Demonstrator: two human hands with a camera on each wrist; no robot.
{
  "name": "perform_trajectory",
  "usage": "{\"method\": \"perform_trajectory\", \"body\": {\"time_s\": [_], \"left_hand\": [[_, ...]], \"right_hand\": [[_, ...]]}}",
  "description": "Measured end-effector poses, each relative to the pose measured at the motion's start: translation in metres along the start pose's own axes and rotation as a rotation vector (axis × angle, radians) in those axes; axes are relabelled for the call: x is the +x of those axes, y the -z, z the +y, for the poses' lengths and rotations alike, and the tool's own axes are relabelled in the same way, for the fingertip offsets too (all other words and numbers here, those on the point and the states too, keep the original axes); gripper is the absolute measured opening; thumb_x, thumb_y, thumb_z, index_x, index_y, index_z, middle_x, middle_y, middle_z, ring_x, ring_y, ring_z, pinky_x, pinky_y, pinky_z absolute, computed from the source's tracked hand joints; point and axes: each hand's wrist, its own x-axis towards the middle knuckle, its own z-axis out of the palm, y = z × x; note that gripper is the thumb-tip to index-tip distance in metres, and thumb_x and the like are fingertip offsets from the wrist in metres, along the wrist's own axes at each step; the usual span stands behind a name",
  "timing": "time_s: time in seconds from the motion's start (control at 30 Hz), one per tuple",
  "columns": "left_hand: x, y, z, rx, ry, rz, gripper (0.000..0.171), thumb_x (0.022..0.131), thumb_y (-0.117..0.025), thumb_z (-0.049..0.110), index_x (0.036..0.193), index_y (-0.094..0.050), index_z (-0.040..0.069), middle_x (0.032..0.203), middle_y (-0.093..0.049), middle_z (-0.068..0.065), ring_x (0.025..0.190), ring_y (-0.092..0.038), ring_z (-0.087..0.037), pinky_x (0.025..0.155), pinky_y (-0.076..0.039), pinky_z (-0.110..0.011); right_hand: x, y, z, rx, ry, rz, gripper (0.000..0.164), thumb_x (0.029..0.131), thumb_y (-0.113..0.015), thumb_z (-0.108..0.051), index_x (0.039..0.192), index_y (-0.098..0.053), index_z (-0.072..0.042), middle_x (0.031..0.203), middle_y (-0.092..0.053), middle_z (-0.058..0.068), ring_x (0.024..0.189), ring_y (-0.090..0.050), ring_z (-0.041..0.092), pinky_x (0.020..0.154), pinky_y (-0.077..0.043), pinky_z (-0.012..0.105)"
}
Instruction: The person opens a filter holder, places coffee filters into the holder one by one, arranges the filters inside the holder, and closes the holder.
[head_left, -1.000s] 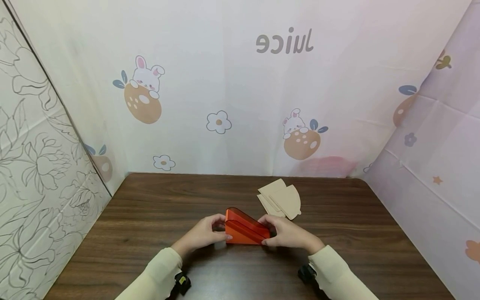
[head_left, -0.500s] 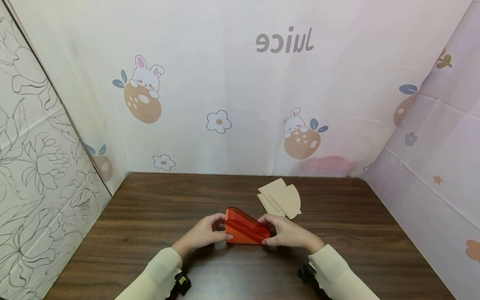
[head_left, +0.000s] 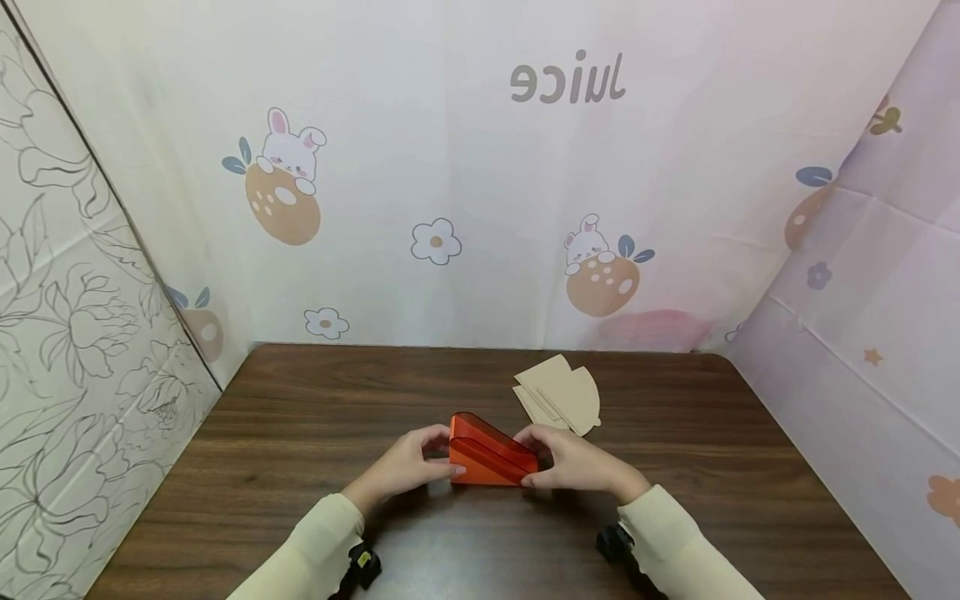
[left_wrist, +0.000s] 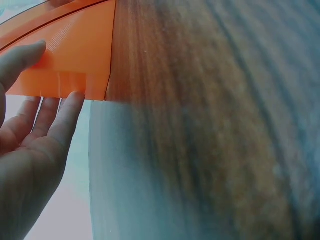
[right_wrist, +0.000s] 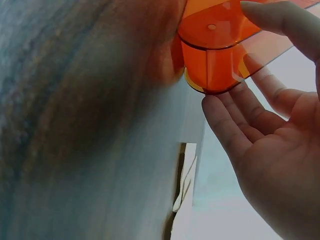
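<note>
An orange-red see-through plastic filter holder, wedge-shaped with a rounded sloping top, stands on the table between both hands. My left hand grips its taller left end, with the thumb on the front face and the fingers at the back edge. At the lower right end my right hand pinches it the same way. The left wrist view shows the left thumb pressed on the orange face. In the right wrist view, the rounded end of the holder has a small hole.
Several flat tan paper coffee filters lie overlapping on the dark wooden table, behind my right hand. A printed curtain hangs along the table's back edge, with more hanging cloth on both sides.
</note>
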Motion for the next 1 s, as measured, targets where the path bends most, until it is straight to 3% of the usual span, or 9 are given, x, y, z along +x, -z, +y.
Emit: {"method": "perform_trajectory", "body": {"time_s": [0.6,1.0], "left_hand": [[0.000,0.000,-0.002,0.022,0.011,-0.003,0.036,0.088,-0.080,0.024,0.119,-0.066,0.015,0.111,-0.070,0.005,0.107,-0.064,-0.016,0.091,-0.051,-0.035],[0.001,0.000,-0.002,0.015,0.016,-0.005,0.036,0.089,-0.079,0.025,0.121,-0.066,0.015,0.112,-0.070,0.005,0.108,-0.064,-0.016,0.093,-0.050,-0.040]], "right_hand": [[0.004,0.011,-0.023,0.009,0.022,0.053,0.050,0.087,-0.081,-0.033,0.126,-0.059,-0.010,0.117,-0.063,-0.002,0.104,-0.061,0.019,0.093,-0.051,0.040],[0.014,0.010,-0.052,-0.088,0.103,0.105,0.063,0.088,-0.078,-0.040,0.137,-0.056,-0.008,0.131,-0.061,-0.001,0.117,-0.059,0.015,0.100,-0.048,0.037]]}}
